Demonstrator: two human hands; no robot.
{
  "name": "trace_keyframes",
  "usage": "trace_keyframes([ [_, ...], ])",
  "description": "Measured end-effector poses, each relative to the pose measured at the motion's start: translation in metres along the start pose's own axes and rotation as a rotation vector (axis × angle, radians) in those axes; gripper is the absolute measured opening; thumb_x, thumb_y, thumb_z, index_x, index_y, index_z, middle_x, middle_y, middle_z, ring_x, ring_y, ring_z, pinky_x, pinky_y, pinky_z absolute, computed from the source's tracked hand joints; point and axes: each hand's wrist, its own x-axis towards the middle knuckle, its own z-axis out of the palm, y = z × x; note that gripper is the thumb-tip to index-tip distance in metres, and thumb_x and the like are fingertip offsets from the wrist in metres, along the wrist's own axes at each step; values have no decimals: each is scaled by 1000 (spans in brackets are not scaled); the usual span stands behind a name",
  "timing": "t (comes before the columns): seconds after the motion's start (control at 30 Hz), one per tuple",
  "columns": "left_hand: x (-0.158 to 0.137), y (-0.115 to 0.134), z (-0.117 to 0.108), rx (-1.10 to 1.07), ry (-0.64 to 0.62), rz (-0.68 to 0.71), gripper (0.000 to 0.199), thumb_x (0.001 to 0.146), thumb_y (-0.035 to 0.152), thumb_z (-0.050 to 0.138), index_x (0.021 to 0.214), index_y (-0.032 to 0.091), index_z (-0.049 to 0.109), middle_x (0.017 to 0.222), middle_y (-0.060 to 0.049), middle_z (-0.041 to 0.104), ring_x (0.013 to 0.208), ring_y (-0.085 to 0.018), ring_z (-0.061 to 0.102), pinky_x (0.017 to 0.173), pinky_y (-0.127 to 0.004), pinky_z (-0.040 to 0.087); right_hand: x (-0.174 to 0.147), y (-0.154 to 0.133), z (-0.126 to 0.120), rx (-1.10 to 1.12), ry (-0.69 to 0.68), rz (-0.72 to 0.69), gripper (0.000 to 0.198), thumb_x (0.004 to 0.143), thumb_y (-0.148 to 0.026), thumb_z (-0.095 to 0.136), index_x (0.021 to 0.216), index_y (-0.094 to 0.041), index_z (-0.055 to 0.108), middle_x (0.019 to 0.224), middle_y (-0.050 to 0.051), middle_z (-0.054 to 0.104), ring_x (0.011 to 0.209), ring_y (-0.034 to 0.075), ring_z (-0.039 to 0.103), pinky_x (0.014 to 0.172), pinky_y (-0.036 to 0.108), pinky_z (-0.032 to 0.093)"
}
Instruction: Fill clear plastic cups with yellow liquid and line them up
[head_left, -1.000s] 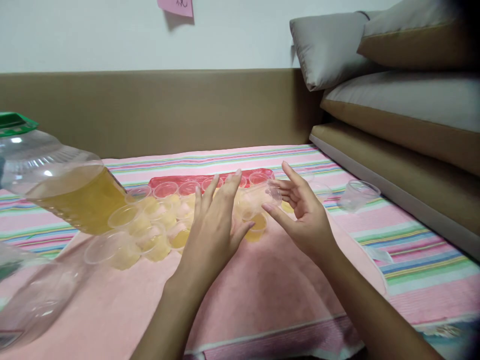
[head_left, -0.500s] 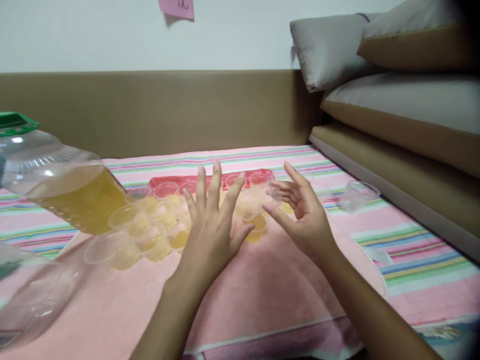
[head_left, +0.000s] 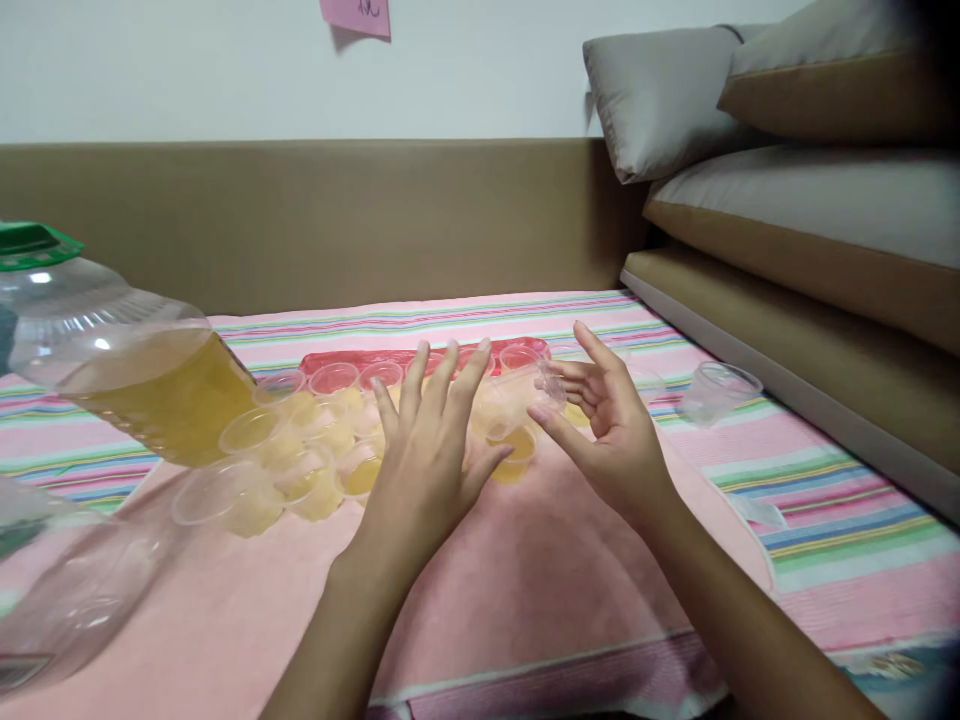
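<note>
My left hand (head_left: 431, 440) is open over the clear plastic cups, its fingers spread and thumb out to the right. Opposite it, my right hand (head_left: 607, 420) curls round a clear plastic container (head_left: 551, 387), whose exact kind I cannot make out; the fingers show through it. Below and between the hands stands a cup of yellow liquid (head_left: 517, 448). Several more cups (head_left: 306, 485) with yellow liquid stand in rows to the left, partly hidden by my left hand. A red flat pack or strip (head_left: 352, 357) lies along the back of the rows.
A large clear jug (head_left: 157, 390) with a green lid and yellow liquid leans at the left. Nearer me lies a clear plastic container (head_left: 82, 590). One clear cup (head_left: 718, 392) sits on the striped cloth (head_left: 840, 530) at right, beside stacked cushions (head_left: 810, 200).
The fingers of my left hand have tipped slightly lower and drawn closer together. My right hand has shifted a little to the right, along with a slight shift of the whole view.
</note>
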Motion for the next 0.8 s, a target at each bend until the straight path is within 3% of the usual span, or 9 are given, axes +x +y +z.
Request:
trace_keyframes([
  [0.1,0,0,-1,-4,25,-6,96,95,27,78,166,37,14,159,-14,57,163,-43,28,121,-89,17,0,0,0,-14,0,-3,78,102,-41,80,168,-36,37,137,6,62,127,28,61,113,49,54],
  [0.2,0,-1,-2,12,47,3,102,91,30,83,166,36,16,167,-19,46,162,-47,27,120,-90,18,0,0,0,-11,0,-2,79,102,-40,80,168,-36,36,136,6,63,126,28,62,113,50,54],
  [0.3,0,-1,-3,-21,-11,-1,98,94,25,78,166,37,13,156,-14,59,156,-42,42,122,-90,9,0,0,0,-13,-2,5,80,101,-39,81,168,-37,37,136,6,62,125,28,62,114,51,53],
  [0.4,-1,-1,-3,-21,-16,-8,101,93,25,80,166,38,12,165,-15,50,160,-45,33,122,-90,10,-1,0,0,6,2,1,79,101,-35,81,167,-38,39,136,5,63,126,28,62,114,50,52],
  [0.5,0,0,-3,-26,-19,8,97,95,24,77,166,40,12,157,-14,59,157,-43,40,121,-91,6,-1,0,0,19,-1,-6,78,101,-32,81,166,-39,40,137,4,63,127,27,61,114,48,52],
  [0.6,0,1,-3,-4,-14,20,106,91,28,82,166,42,10,163,-16,51,159,-47,35,118,-94,8,-1,-1,0,18,2,-7,78,101,-32,81,166,-38,40,137,4,63,127,27,61,114,48,53],
  [0.7,0,1,-3,-2,-68,9,100,95,24,79,166,41,11,151,-11,64,146,-37,55,124,-88,2,-1,-1,0,11,-2,3,80,100,-32,82,167,-38,39,136,4,63,131,27,59,116,48,51],
  [0.8,-1,0,-3,21,-57,9,102,92,27,82,166,37,13,165,-16,49,156,-41,42,124,-88,5,-1,-2,1,6,-2,0,79,100,-30,81,167,-39,40,138,4,63,132,27,58,116,48,51],
])
